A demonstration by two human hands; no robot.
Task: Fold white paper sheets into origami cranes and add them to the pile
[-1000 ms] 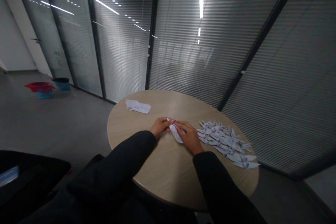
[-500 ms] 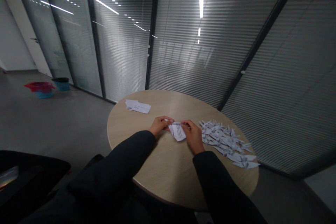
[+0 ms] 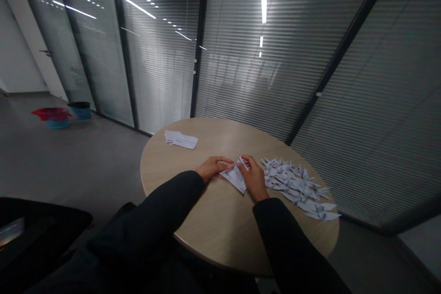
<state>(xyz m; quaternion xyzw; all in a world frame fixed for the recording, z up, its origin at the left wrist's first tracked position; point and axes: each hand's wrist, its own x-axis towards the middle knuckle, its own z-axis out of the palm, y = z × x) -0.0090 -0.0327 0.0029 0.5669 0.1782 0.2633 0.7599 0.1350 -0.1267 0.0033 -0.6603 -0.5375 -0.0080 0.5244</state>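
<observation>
open left hand [image 3: 214,167] just beside folded printed sheet [image 3: 236,175]; right hand [image 3: 254,177] pinches its top corner, origami cranes [image 3: 296,183] alongside on round wooden table [image 3: 220,234].

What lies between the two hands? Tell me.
In the head view, a folded sheet of printed paper lies between the left hand and the right hand, on the wooden table. The right hand's fingers rest on it.

Folded sheet [image 3: 235,175] mid-counter: white, black printed lines. Paper cranes [image 3: 292,183] right of it: white, grey shadows. Counter [image 3: 220,234]: pale oak, fine grain. Sleeves [image 3: 151,211]: black. Blinds [image 3: 379,101]: grey horizontal stripes. Far left on floor: red tub [image 3: 51,112] over blue tub [image 3: 58,124], teal bin [image 3: 81,113] with black rim.
</observation>
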